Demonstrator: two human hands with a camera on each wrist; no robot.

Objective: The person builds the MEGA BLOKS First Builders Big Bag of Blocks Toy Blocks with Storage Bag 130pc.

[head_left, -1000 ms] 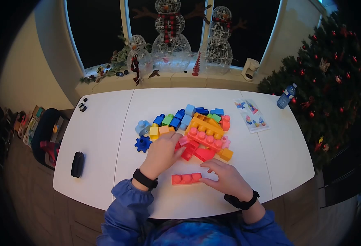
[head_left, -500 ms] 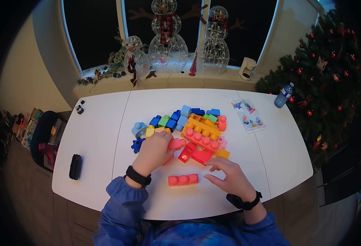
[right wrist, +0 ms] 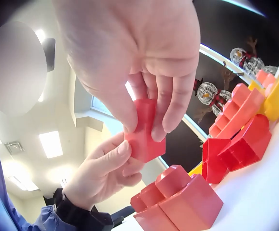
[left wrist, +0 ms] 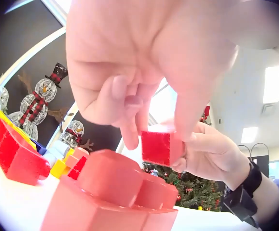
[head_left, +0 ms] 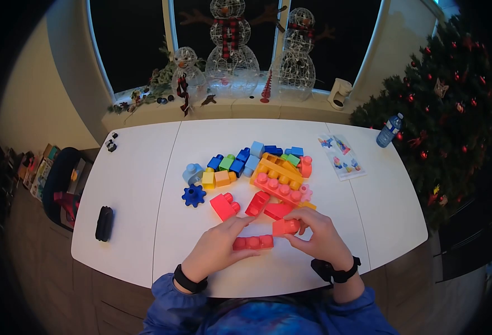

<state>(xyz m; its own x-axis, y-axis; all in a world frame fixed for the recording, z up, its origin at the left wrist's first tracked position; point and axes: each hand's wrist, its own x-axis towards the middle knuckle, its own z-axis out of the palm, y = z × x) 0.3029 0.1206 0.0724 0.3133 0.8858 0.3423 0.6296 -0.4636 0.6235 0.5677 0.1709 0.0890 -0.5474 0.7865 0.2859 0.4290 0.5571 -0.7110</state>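
1. Whereas the right hand (head_left: 315, 237) is empty half a second earlier, it now pinches a small coral-red plastic block (head_left: 282, 227) between thumb and fingers, raised above the white table (head_left: 128, 184).
2. The left hand (head_left: 215, 248) is away from the multicoloured heap of plastic bricks (head_left: 278, 173) and faces the right, thumb and forefinger parted, gripping nothing; whether it touches the raised block, I cannot tell.
3. Between the hands, a coral plastic brick with three rounded studs (head_left: 253, 242) lies studs up.
4. Now uncovered, a pinkish-red studded plastic block (head_left: 224, 206) rests on the table near the heap.
5. Attention seems to shift from picking among bricks to handling this one piece.
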